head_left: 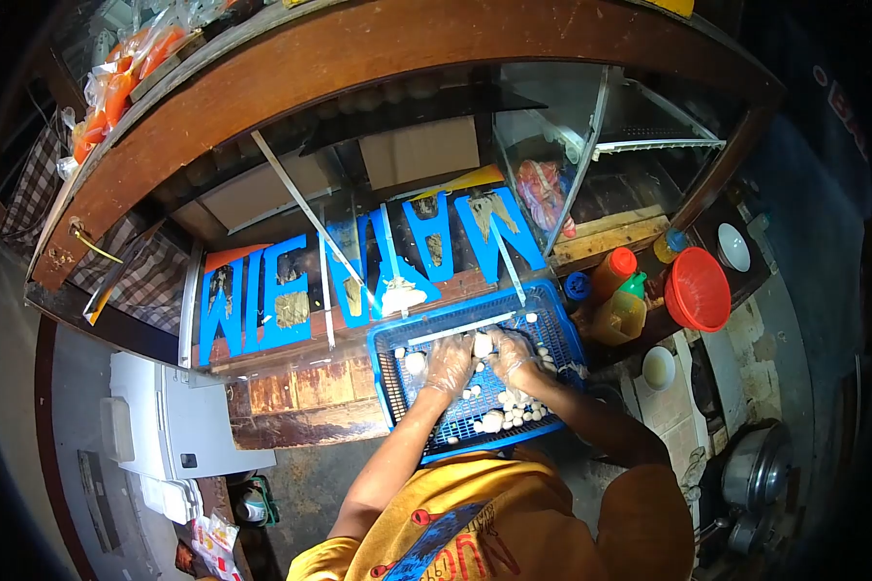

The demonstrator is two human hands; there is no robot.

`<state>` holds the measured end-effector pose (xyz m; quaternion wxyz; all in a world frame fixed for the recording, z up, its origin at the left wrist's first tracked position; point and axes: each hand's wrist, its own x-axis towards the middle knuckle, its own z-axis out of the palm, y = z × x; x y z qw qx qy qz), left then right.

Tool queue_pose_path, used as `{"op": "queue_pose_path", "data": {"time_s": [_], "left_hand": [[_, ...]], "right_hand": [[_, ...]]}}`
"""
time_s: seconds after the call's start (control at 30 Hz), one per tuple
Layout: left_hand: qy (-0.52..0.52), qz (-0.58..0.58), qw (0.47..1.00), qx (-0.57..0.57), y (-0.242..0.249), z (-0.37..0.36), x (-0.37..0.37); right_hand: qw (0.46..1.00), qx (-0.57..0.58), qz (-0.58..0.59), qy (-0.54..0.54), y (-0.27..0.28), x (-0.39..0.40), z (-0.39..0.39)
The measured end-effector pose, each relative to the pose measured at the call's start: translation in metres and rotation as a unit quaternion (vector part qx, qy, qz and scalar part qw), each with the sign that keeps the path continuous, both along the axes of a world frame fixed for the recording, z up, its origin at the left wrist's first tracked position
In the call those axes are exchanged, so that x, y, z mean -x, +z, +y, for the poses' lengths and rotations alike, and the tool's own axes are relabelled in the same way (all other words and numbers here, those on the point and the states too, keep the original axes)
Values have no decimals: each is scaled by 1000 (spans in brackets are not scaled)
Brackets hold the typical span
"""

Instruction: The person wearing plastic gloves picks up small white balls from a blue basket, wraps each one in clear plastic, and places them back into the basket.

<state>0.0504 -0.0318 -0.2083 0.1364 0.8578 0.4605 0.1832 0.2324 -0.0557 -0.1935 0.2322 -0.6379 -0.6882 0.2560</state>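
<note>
Both hands are inside a blue plastic basket (pixel 382 387) and wear thin clear plastic gloves. My left hand (pixel 448 364) reaches forward with its fingers extended, beside a pale ball (pixel 416 363). My right hand (pixel 515 362) curls its fingers against a larger pale meatball (pixel 482 345), which sits between the two hands. Several smaller pale meatballs (pixel 518 414) are clustered at the basket's near right, and others are scattered along its right side. Part of the right fingers is hidden by the hand itself.
Behind the basket stands a glass display case with blue lettering (pixel 286 295). To the right are sauce bottles (pixel 612 273), a yellowish container (pixel 618 320), a red bowl (pixel 698 290) and a small bowl (pixel 659 369). A metal pot (pixel 758 467) stands lower right, a white box (pixel 199 416) at left.
</note>
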Motion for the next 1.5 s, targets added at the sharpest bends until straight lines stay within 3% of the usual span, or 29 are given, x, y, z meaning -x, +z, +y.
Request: {"op": "queue_pose_path", "data": {"time_s": [0.17, 0.47, 0.63, 1.07, 1.13, 1.5], "left_hand": [[-15, 4, 999, 36, 2, 0, 2], [-44, -15, 996, 80, 34, -15, 12], [-57, -58, 996, 37, 51, -27, 18], [-31, -152, 985, 69, 118, -30, 30], [-31, -159, 985, 57, 127, -28, 31], [-9, -262, 964, 36, 157, -10, 35]], "right_hand": [[999, 33, -9, -7, 3, -2, -4], [1000, -14, 23, 15, 6, -7, -24], [998, -46, 17, 37, 28, -8, -35], [993, -101, 56, 34, 104, 0, -32], [977, -189, 82, 55, 106, 1, -28], [967, -242, 78, 28, 154, 15, -6]]}}
